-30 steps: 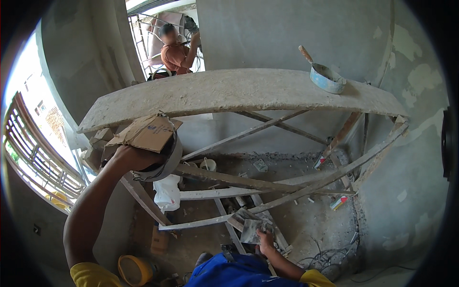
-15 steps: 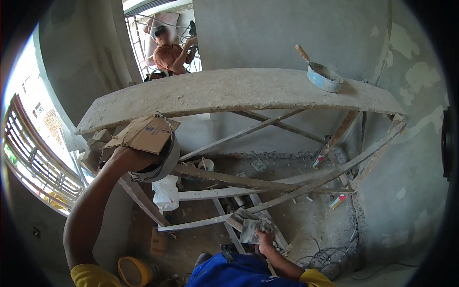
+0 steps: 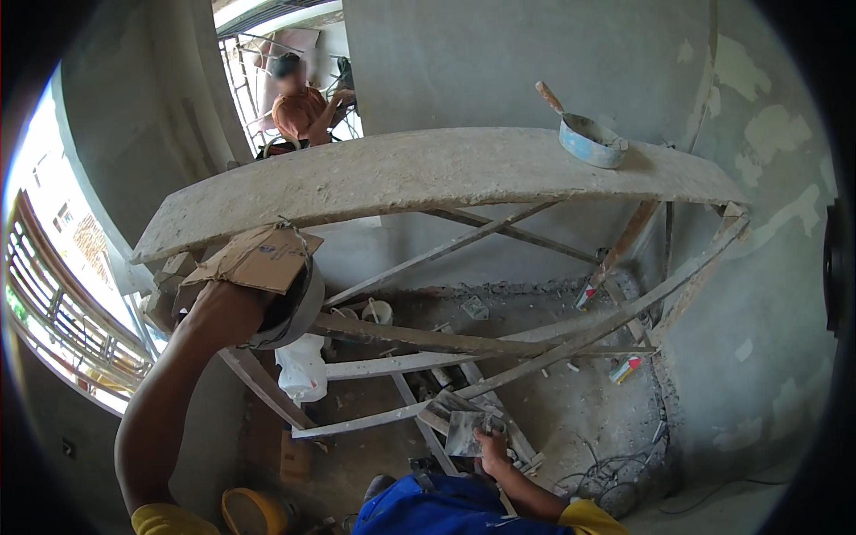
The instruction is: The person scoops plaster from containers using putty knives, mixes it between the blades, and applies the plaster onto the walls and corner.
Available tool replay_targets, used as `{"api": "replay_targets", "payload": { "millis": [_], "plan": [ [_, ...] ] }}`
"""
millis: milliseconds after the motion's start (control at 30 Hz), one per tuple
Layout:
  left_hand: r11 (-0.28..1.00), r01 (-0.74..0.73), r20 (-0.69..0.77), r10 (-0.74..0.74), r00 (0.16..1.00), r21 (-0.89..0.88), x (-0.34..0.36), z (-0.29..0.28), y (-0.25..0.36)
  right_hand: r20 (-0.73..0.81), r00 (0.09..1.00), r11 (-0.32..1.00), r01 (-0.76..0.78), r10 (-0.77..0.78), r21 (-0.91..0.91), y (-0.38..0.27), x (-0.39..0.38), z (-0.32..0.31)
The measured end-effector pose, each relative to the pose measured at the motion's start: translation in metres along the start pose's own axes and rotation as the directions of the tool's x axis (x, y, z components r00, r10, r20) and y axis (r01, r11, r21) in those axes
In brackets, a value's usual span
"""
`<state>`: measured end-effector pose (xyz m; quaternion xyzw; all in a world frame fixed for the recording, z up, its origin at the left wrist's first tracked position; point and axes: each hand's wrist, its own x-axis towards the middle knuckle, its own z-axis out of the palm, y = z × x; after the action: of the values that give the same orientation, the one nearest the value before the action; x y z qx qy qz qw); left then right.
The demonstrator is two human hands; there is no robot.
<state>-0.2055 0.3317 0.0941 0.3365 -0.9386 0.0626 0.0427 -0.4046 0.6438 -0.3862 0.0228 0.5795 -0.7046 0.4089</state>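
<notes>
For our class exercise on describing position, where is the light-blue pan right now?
In the head view, the light-blue pan sits right of centre, in the upper part, on the raised plank toward its right end.

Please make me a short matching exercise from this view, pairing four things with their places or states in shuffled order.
Column one
1. Blue pan
2. Cardboard
3. Tangled cables
4. Right hand

Column two
A. Lying on the floor, lower right
B. Gripping a flat grey plate
C. Standing on the plank, toward its right end
D. Just above the left hand, at the grey bucket

Right pairs: 1-C, 2-D, 3-A, 4-B.
</notes>
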Motion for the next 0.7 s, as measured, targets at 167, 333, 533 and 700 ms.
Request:
{"api": "replay_targets", "payload": {
  "millis": [167,333,533,700],
  "plan": [
    [0.979,0.187,0.096,-0.194,0.976,0.08,-0.056,-0.064,0.042,0.021,1.0,0.991,0.02,-0.017,-0.136,-0.009,-0.01,0.015],
    [0.989,0.128,-0.001,-0.128,0.992,0.08,-0.056,-0.078,0.078,-0.05,0.995,0.981,0.071,-0.082,-0.179,-0.007,-0.008,-0.006],
    [0.936,-0.177,-0.035,0.175,0.984,-0.304,-0.014,-0.075,0.119,-0.009,0.994,0.985,0.104,-0.107,-0.138,0.01,0.002,-0.021],
    [0.838,-0.317,0.031,0.368,0.929,-0.445,0.068,-0.063,0.183,-0.043,0.994,0.985,0.091,-0.098,-0.148,0.018,-0.006,-0.033]
  ]
}}
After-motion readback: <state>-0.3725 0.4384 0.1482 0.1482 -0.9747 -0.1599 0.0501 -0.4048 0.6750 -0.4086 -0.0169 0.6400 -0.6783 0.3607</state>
